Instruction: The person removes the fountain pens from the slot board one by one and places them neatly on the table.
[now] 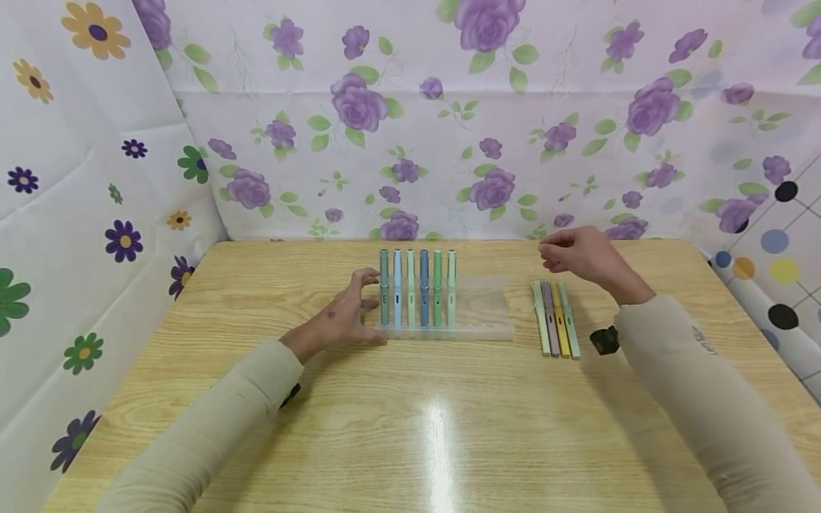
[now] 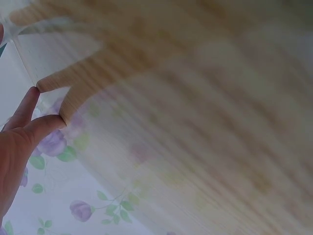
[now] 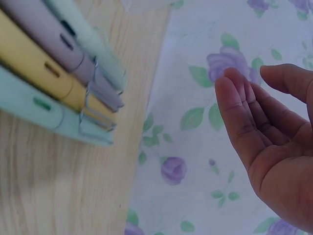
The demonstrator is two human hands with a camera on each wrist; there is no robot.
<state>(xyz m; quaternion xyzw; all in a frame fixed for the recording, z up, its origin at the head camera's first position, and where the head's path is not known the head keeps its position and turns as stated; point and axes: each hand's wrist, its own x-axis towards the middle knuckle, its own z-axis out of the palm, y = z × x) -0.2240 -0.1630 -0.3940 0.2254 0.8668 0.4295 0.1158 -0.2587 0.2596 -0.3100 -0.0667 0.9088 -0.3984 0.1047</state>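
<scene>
A clear pen stand (image 1: 484, 333) holds several upright pens (image 1: 424, 288) in greens and blues, side by side in its left part. My left hand (image 1: 343, 313) grips the stand's left end, thumb at the front and fingers toward the back. In the left wrist view, two fingertips (image 2: 55, 120) meet their reflections on a glossy surface. My right hand (image 1: 586, 256) is raised behind four-coloured loose pens (image 1: 556, 320), its fingers loosely bent and holding nothing. Cream, mauve, yellow and mint pens (image 3: 54, 73) lie side by side in the right wrist view, apart from that hand.
The wooden table (image 1: 359, 427) reaches back to a flowered cloth wall (image 1: 410, 142). Another flowered sheet (image 1: 77, 235) stands at the left, and a dotted, tiled-pattern cloth (image 1: 779, 271) at the right. The loose pens lie right of the stand.
</scene>
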